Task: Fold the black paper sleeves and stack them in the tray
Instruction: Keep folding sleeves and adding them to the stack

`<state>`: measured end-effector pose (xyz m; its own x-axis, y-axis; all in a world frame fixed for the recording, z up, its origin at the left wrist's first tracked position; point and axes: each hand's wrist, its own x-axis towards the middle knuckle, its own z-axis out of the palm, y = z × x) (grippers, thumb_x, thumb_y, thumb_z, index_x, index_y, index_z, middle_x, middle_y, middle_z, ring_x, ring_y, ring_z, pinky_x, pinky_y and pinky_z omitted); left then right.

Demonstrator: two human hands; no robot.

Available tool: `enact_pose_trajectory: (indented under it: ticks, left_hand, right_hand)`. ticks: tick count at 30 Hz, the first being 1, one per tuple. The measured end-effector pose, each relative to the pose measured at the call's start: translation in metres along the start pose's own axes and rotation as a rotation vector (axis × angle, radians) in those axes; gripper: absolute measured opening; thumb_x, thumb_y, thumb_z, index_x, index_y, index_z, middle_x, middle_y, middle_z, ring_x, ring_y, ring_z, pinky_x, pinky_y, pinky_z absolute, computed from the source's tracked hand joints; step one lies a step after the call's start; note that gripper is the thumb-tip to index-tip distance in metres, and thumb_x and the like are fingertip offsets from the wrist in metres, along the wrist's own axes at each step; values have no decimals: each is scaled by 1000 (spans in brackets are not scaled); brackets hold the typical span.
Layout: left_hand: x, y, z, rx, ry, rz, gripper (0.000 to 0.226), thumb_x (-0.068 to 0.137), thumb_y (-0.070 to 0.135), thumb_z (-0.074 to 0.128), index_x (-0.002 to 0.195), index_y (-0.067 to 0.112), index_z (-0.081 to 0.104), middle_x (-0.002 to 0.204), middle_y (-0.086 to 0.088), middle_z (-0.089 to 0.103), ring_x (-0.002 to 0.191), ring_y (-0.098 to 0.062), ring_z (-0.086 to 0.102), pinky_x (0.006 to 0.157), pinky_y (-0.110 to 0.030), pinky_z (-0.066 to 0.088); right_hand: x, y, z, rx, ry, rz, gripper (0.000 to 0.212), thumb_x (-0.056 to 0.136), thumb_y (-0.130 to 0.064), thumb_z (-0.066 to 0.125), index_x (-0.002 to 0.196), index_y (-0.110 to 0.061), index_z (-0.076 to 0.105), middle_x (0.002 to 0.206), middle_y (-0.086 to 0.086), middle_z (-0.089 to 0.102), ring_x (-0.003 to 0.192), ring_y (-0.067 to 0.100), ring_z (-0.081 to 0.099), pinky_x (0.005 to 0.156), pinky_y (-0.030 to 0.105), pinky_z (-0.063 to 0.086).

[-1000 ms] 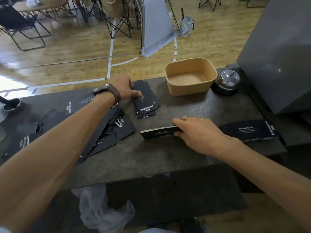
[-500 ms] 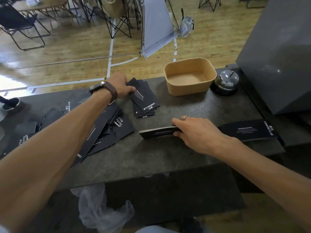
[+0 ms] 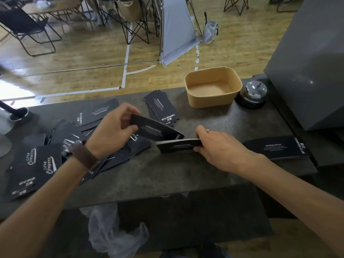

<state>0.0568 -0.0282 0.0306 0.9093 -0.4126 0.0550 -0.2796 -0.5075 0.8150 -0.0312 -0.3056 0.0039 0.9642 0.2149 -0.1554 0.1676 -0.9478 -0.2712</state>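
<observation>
My left hand (image 3: 113,129) pinches one black paper sleeve (image 3: 156,130) by its left end and holds it tilted above the counter. My right hand (image 3: 219,148) grips a small bundle of folded sleeves (image 3: 176,147) standing on edge on the counter, just below the lifted sleeve's right end. A short stack of sleeves (image 3: 162,107) lies behind them. Loose sleeves (image 3: 41,164) are scattered at the left, partly under my left forearm. The tan tray (image 3: 193,101) stands at the back with nothing in it.
A flat pile of unfolded sleeves (image 3: 279,148) lies at the right edge of the dark stone counter (image 3: 167,175). A silver call bell (image 3: 253,92) sits right of the tray, beside a large grey box (image 3: 309,67). A crumpled plastic bag (image 3: 111,233) hangs below the counter front.
My left hand has lifted one sleeve off the short stack at the back and carried it toward the bundle. My right hand has stayed on the bundle.
</observation>
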Motion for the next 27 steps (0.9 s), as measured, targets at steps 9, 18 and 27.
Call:
enact_pose_trajectory:
  ticks: [9, 18, 27]
  left_hand:
    - [-45, 6, 51, 185, -165, 128, 43, 75, -12, 48, 100, 22, 58, 79, 12, 59, 66, -3, 53, 61, -11, 38]
    - [-34, 24, 79, 192, -168, 169, 30, 72, -6, 53, 93, 15, 60, 85, 7, 60, 79, -7, 54, 73, -19, 42]
    - [-34, 22, 81, 549, -128, 125, 12, 93, 26, 53, 97, 15, 50, 96, -1, 51, 86, -29, 55, 75, -43, 45]
  right_hand:
    - [0, -4, -2, 14, 20, -14, 33, 97, -38, 57, 118, -27, 34, 114, 0, 51, 84, 29, 63, 67, 43, 50]
    - [-3, -11, -6, -29, -11, -49, 19, 97, -42, 53, 98, -25, 45, 97, -5, 52, 86, 24, 58, 74, 45, 50]
    - [-7, -6, -1, -65, -14, -28, 19, 100, -41, 47, 94, -27, 35, 97, -5, 52, 86, 26, 60, 70, 42, 48]
